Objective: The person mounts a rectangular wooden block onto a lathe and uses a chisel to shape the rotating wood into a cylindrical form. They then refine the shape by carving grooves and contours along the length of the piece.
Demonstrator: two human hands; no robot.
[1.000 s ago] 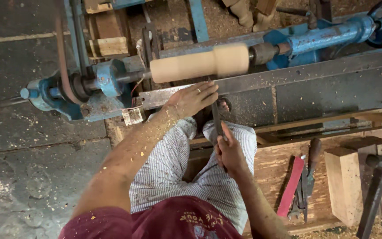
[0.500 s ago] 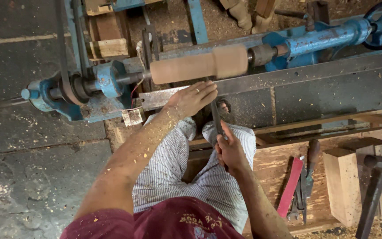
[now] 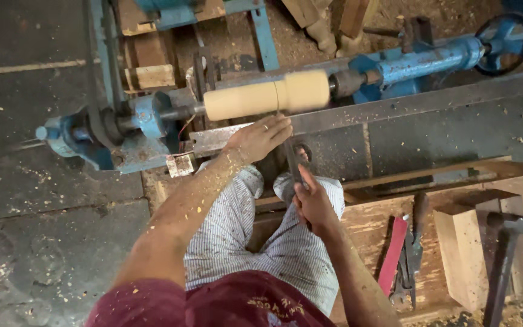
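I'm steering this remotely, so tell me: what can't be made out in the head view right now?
- Tip of the long dark metal turning tool: hidden by the left hand.
- Surface of the pale wooden cylinder: motion-blurred.
- Tool handle: covered by the right hand's grip.
- Blue handwheel: cut off by the right edge.

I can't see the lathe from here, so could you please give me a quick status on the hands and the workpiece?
Left hand on the tool rest, steadying the chisel. Right hand grips its handle. Pale wooden cylinder mounted between centres. Nothing in the way.

one lathe (image 3: 394, 66), one hammer (image 3: 506, 254), two hands (image 3: 260, 137)
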